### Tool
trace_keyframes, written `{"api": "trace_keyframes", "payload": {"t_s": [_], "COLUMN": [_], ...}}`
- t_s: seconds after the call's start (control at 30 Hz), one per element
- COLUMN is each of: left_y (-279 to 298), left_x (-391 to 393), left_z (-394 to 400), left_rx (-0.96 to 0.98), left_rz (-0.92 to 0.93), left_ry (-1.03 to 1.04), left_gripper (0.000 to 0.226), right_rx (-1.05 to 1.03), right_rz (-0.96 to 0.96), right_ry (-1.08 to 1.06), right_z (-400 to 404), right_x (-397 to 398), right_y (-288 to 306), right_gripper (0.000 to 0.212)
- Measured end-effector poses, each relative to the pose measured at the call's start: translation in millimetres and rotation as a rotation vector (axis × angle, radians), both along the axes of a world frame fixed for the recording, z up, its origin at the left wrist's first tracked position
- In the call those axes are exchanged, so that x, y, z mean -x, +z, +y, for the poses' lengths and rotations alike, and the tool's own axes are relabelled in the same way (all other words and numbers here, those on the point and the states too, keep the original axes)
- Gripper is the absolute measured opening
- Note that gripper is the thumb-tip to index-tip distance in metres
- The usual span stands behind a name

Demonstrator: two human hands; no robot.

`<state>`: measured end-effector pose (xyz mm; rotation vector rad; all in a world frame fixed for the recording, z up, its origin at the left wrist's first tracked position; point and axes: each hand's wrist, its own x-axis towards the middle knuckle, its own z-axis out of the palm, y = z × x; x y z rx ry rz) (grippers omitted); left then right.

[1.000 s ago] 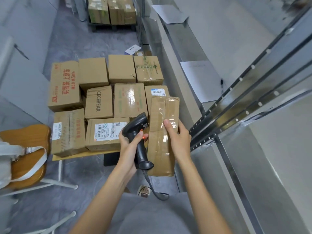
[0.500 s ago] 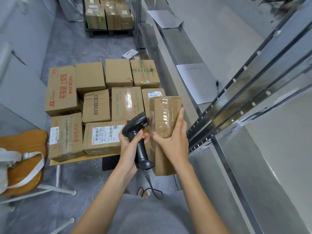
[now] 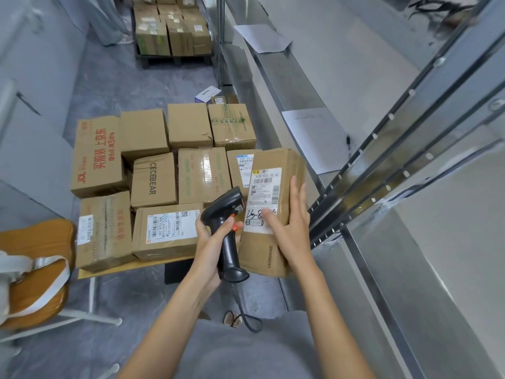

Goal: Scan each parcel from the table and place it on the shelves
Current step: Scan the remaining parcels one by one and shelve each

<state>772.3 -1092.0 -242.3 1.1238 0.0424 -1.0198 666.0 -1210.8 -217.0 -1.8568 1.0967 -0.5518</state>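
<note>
My right hand (image 3: 290,231) holds a long brown cardboard parcel (image 3: 276,162) upright at the table's right end, thumb across its white shipping label (image 3: 263,199), fingers along its right side. The label now faces me. My left hand (image 3: 211,243) grips a black handheld barcode scanner (image 3: 227,212) by the handle, its head close to the label's left edge. Several other taped cardboard parcels (image 3: 203,175) lie packed together on the wooden table (image 3: 131,267). The metal shelves (image 3: 382,173) rise right beside the held parcel.
A wooden chair (image 3: 35,258) with a white bag strap stands at the left. Sheets of paper (image 3: 317,138) lie on the shelf boards. More boxes (image 3: 172,31) are stacked on a pallet at the far end of the grey floor. The scanner's cable (image 3: 247,321) hangs to the floor.
The parcel has been turned in my right hand, from its taped side to its labelled side facing me. My left hand and the scanner stayed in about the same place.
</note>
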Motion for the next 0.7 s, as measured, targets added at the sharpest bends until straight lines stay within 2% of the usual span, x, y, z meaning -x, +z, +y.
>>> {"api": "trace_keyframes", "payload": {"t_s": [0.07,0.13,0.23,0.37,0.43,0.5,0.6,0.7], "left_y": [3.6,9.4,16.3,25.0,29.6,36.6,50.6,63.3], "left_x": [-5.3,-10.6,-16.3,-16.7,-15.6,-15.2,-18.5,-23.8], "left_z": [-0.5,-1.2,-3.0,-8.0,-9.7,-11.3,-14.0,-14.8], "left_rx": [-0.002,-0.008,0.013,0.047,0.049,0.039,0.001,0.053], "left_rz": [-0.049,-0.112,-0.199,-0.276,-0.324,-0.435,-0.7,-0.824], "left_ry": [0.001,-0.006,0.008,0.036,0.049,0.074,0.139,0.139], "left_gripper": [0.048,0.057,0.075,0.072,0.064,0.057,0.063,0.066], "right_rx": [-0.07,-0.108,-0.068,-0.02,-0.018,0.008,0.142,0.277], "right_rz": [0.08,0.075,-0.008,-0.081,-0.147,-0.205,-0.185,-0.151], "right_ry": [0.12,0.186,0.157,0.094,0.037,-0.004,-0.046,-0.09], "right_z": [-1.8,1.0,5.8,9.0,10.6,12.9,15.0,12.4], "right_x": [2.7,4.5,2.9,-3.0,-4.9,-4.9,-2.0,0.6], "right_y": [0.2,-0.4,-0.1,6.2,10.2,12.1,10.7,7.8], "right_gripper": [0.099,0.104,0.102,0.097,0.096,0.094,0.095,0.095]}}
